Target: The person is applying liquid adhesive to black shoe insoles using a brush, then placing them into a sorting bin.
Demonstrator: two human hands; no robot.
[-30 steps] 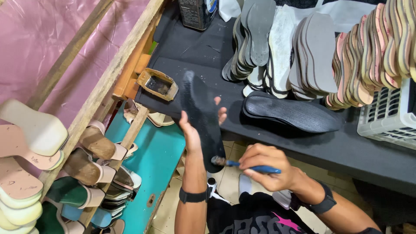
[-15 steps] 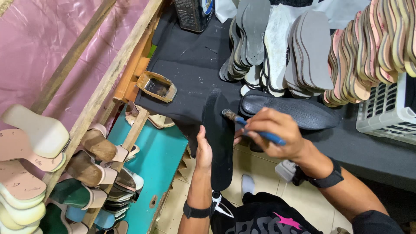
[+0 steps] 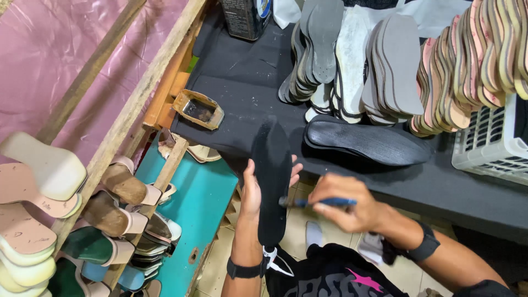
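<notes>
My left hand (image 3: 254,190) holds a long black shoe sole (image 3: 271,181) upright by its middle, fingers wrapped behind it. My right hand (image 3: 344,202) grips a small brush with a blue handle (image 3: 322,202), its tip touching the sole's right edge about halfway down. Both wrists wear black bands. A small open tin with dark residue (image 3: 198,109) sits on the black worktop (image 3: 242,82) to the upper left of the sole.
Another black sole (image 3: 366,141) lies flat on the worktop. Rows of grey, white and tan soles (image 3: 396,66) stand behind it, a white plastic basket (image 3: 492,140) at right. Wooden rack with heeled shoe parts (image 3: 118,203) at left, over a teal panel (image 3: 201,209).
My right hand with the brush moved down from the top of the sole to its middle. The left hand slid slightly lower on the sole.
</notes>
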